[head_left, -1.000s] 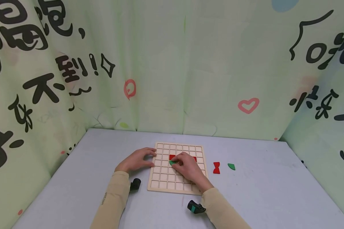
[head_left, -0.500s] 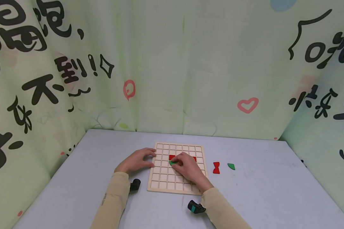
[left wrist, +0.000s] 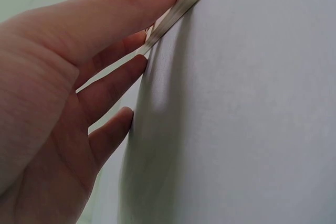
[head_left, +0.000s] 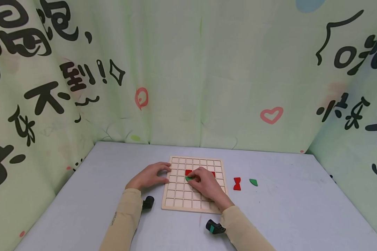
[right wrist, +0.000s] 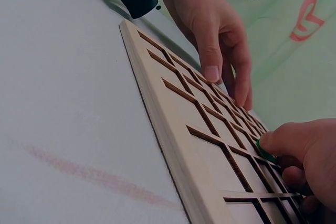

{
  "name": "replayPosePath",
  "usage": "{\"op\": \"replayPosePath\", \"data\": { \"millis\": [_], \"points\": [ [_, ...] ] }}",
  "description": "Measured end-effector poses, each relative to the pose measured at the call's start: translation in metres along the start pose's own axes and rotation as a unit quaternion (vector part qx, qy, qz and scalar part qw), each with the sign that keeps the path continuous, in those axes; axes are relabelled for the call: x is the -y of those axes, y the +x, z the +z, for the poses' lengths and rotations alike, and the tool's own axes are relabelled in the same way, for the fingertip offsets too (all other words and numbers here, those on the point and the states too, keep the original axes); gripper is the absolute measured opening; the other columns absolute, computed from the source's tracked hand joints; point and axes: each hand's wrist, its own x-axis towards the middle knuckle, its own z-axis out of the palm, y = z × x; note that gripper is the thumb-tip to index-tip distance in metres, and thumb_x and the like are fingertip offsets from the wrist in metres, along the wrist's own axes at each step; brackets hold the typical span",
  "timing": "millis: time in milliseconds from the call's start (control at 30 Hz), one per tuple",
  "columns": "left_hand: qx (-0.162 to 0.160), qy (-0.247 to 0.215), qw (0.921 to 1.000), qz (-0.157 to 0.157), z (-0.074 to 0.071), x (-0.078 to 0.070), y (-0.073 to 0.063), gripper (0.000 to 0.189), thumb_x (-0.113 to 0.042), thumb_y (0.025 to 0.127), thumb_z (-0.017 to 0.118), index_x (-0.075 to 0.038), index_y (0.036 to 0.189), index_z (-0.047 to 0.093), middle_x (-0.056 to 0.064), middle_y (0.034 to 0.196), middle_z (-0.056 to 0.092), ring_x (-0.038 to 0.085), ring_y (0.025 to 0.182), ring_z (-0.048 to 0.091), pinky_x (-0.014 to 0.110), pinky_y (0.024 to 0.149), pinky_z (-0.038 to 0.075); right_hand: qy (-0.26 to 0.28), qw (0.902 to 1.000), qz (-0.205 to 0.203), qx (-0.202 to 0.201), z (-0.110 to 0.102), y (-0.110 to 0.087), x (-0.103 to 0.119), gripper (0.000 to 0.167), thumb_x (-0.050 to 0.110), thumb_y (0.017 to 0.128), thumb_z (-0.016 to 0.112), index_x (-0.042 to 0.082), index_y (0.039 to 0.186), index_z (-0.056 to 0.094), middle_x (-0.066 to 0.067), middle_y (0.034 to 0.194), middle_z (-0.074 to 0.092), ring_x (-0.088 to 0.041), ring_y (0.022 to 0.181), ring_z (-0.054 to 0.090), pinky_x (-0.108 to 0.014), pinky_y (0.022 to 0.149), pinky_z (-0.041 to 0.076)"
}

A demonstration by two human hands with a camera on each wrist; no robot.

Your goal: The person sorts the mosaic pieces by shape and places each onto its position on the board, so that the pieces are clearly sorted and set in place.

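A square wooden grid board [head_left: 183,195] lies on the table. My left hand [head_left: 148,175] rests at its left edge, thumb and fingertips touching the rim with the fingers fairly straight. Over the middle of the board, my right hand [head_left: 206,183] pinches a small green piece [head_left: 188,179] at one of the cells; the hand covers most of it. In the right wrist view the thumb lies on the green piece [right wrist: 266,152]. Just beyond the fingers, a red piece [head_left: 188,172] sits in the grid. Another red piece [head_left: 213,174] shows partly behind the right hand.
To the right of the board lie a red bow-tie-shaped piece [head_left: 237,183] and a green quarter-circle-like piece [head_left: 253,182] on the white table [head_left: 295,205]. A printed curtain [head_left: 232,76] stands behind the table and along both sides.
Both hands keep their places, with the right still pinching the green piece at the same cell. Only the head view shifts very slightly.
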Motion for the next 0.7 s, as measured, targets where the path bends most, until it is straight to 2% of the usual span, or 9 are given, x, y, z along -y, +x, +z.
{"op": "replayPosePath", "data": {
  "millis": [367,700],
  "points": [
    [-0.002,-0.006,1.0000,-0.006,0.0002,-0.0017,-0.0004,0.038,-0.017,0.085,0.077,-0.007,0.120,0.066,0.006,0.144,0.051,0.028,0.138,0.040,0.044,0.113,0.034,-0.008,0.9999,-0.005,-0.014,0.0036,0.0009,-0.0023,0.013,0.012,0.088,0.072,0.009,0.100,0.074,0.001,0.093,0.060,-0.011,0.075,0.049,-0.022,0.064,0.045],
    [0.000,-0.004,1.0000,-0.005,0.0008,-0.0009,0.0008,0.040,-0.017,0.085,0.077,-0.007,0.121,0.066,0.005,0.144,0.050,0.027,0.138,0.039,0.043,0.114,0.033,-0.010,0.9998,0.002,-0.016,0.0038,0.0004,-0.0018,0.013,0.014,0.088,0.072,0.010,0.101,0.075,0.001,0.095,0.061,-0.011,0.076,0.050,-0.023,0.065,0.047]
  ]
}}
